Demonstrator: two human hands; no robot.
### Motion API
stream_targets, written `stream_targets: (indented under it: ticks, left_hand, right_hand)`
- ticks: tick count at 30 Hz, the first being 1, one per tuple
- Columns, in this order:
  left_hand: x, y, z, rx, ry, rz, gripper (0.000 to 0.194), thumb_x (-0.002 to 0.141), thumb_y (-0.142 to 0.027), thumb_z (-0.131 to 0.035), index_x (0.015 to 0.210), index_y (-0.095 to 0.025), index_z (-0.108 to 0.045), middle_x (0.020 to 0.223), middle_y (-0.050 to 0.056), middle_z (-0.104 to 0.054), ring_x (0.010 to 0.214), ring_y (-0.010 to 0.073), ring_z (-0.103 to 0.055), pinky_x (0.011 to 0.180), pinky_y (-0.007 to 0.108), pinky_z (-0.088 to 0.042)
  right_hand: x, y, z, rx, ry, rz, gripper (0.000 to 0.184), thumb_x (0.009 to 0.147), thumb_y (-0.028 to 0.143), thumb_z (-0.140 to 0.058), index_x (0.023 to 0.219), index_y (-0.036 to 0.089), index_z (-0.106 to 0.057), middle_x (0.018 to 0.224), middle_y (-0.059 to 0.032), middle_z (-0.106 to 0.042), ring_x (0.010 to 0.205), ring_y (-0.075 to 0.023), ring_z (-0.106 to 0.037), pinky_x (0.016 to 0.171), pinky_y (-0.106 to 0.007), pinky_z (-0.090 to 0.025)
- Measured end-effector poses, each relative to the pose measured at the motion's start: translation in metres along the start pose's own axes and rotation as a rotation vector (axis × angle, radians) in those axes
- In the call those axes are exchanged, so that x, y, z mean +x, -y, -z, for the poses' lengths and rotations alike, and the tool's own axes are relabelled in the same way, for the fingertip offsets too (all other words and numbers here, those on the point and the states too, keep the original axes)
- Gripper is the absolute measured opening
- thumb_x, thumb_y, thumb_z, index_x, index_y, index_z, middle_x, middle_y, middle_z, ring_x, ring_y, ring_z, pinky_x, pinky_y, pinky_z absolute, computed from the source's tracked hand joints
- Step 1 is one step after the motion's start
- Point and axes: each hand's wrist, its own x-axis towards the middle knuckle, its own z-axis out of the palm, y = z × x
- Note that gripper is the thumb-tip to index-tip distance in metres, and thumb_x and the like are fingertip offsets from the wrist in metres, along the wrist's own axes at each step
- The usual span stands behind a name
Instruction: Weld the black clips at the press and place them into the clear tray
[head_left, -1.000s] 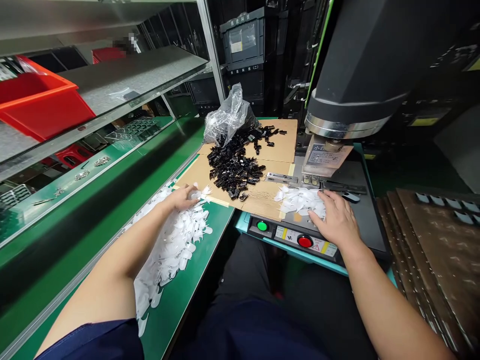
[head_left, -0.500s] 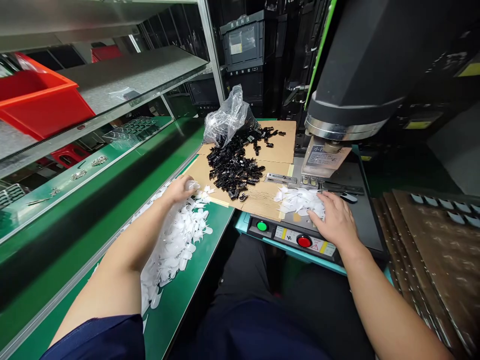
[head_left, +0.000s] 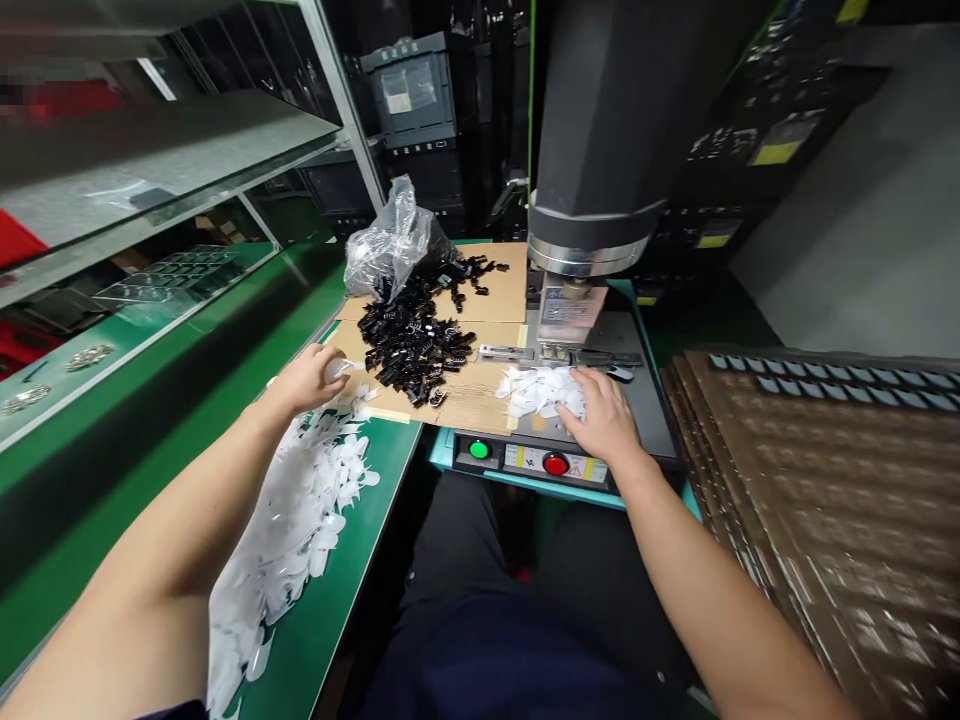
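The small white pile (head_left: 541,390) lies left of my spread right fingers (head_left: 592,388), touching them; my left fingers (head_left: 322,356) hold white pieces (head_left: 340,370).

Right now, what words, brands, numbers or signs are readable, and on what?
No word, brand or number is legible.
Red triangle sign: black control panel, beside the round red button.
Too small or blurred:
lettering on the grey plastic crate;
the panel's print;
the pale label below the black machine head;
yellow-and-white labels on dark boxes.

White pieces (head_left: 300,510) look smooth plastic, black parts (head_left: 412,340) glossy, the cardboard (head_left: 501,298) matt.
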Motion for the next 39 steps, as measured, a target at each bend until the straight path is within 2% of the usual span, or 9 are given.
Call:
stream_targets:
  ticks: [6, 11, 14, 17, 21, 24, 28, 34, 39]
  left_hand:
    - [0.027, -0.06, 0.004, -0.033, -0.011, -0.174, 0.045, 0.092, -0.052, -0.064, 0.131, -0.03, -0.062, 0.13, 0.008, -0.059, 0.115, 0.0282, -0.067, 0.106, 0.04, -0.057]
    - [0.056, -0.15, -0.001, -0.099, -0.041, -0.356, 0.044, 0.097, -0.047, -0.064, 0.138, -0.03, -0.06, 0.139, 0.008, -0.056, 0.117, 0.028, -0.068, 0.102, 0.039, -0.058]
    - [0.069, -0.216, -0.02, -0.135, -0.043, -0.488, 0.044, 0.098, -0.04, -0.065, 0.14, -0.028, -0.06, 0.142, 0.01, -0.056, 0.113, 0.0278, -0.07, 0.097, 0.04, -0.06]
    - [0.076, -0.274, -0.051, -0.179, -0.066, -0.609, 0.044, 0.098, -0.033, -0.066, 0.141, -0.028, -0.06, 0.143, 0.012, -0.057, 0.114, 0.028, -0.07, 0.095, 0.04, -0.06]
    - [0.077, -0.325, -0.094, -0.267, -0.123, -0.671, 0.045, 0.101, -0.035, -0.063, 0.144, -0.025, -0.058, 0.144, 0.015, -0.057, 0.118, 0.0297, -0.068, 0.097, 0.042, -0.06]
    - [0.078, -0.34, -0.112, -0.354, -0.157, -0.689, 0.043, 0.102, -0.037, -0.061, 0.143, -0.025, -0.059, 0.142, 0.014, -0.059, 0.126, 0.0304, -0.064, 0.104, 0.044, -0.058]
    - [0.079, -0.341, -0.115, -0.391, -0.163, -0.674, 0.043, 0.102, -0.045, -0.063, 0.14, -0.027, -0.062, 0.14, 0.013, -0.061, 0.129, 0.0319, -0.061, 0.11, 0.049, -0.054]
    - [0.07, -0.329, -0.102, -0.381, -0.161, -0.667, 0.063, 0.096, -0.065, -0.07, 0.146, -0.028, -0.061, 0.15, 0.013, -0.059, 0.137, 0.0348, -0.057, 0.116, 0.053, -0.049]
    - [0.053, -0.305, -0.101, -0.394, -0.171, -0.614, 0.087, 0.086, -0.077, -0.074, 0.156, -0.029, -0.053, 0.161, 0.014, -0.052, 0.151, 0.0378, -0.047, 0.125, 0.055, -0.039]
  right_hand:
    - [-0.002, 0.003, 0.002, 0.009, -0.001, -0.023, 0.083, 0.093, 0.047, -0.065, 0.166, 0.02, -0.036, 0.163, -0.0181, -0.047, 0.151, -0.0405, -0.043, 0.126, -0.06, -0.038]
    - [-0.002, 0.002, 0.001, 0.004, 0.023, -0.024, 0.085, 0.094, 0.048, -0.064, 0.168, 0.021, -0.032, 0.165, -0.0183, -0.045, 0.154, -0.0402, -0.04, 0.127, -0.061, -0.035]
    - [-0.003, 0.001, 0.001, 0.002, 0.031, -0.03, 0.085, 0.095, 0.049, -0.064, 0.168, 0.021, -0.031, 0.166, -0.0181, -0.044, 0.154, -0.0401, -0.04, 0.127, -0.061, -0.035]
    - [-0.004, 0.002, 0.001, -0.003, 0.023, -0.034, 0.084, 0.094, 0.047, -0.065, 0.167, 0.021, -0.033, 0.165, -0.0171, -0.044, 0.154, -0.0396, -0.04, 0.127, -0.061, -0.036]
    - [-0.005, 0.003, 0.0, -0.005, 0.006, -0.023, 0.083, 0.093, 0.044, -0.066, 0.166, 0.021, -0.034, 0.164, -0.0166, -0.046, 0.154, -0.0384, -0.041, 0.128, -0.06, -0.036]
    - [-0.005, 0.003, -0.002, -0.006, 0.012, -0.019, 0.085, 0.092, 0.043, -0.067, 0.167, 0.023, -0.033, 0.164, -0.0161, -0.047, 0.155, -0.0385, -0.04, 0.128, -0.06, -0.035]
    - [-0.004, 0.004, -0.002, -0.01, 0.022, -0.024, 0.086, 0.091, 0.043, -0.068, 0.167, 0.024, -0.033, 0.164, -0.0158, -0.047, 0.155, -0.0391, -0.039, 0.128, -0.06, -0.036]
    - [-0.004, 0.007, 0.001, -0.007, 0.018, -0.017, 0.082, 0.092, 0.042, -0.069, 0.165, 0.023, -0.037, 0.164, -0.0154, -0.047, 0.155, -0.0375, -0.04, 0.128, -0.058, -0.036]
    - [-0.003, 0.01, 0.004, -0.011, 0.039, -0.021, 0.081, 0.092, 0.043, -0.068, 0.165, 0.025, -0.038, 0.164, -0.0145, -0.047, 0.156, -0.0382, -0.039, 0.127, -0.06, -0.036]
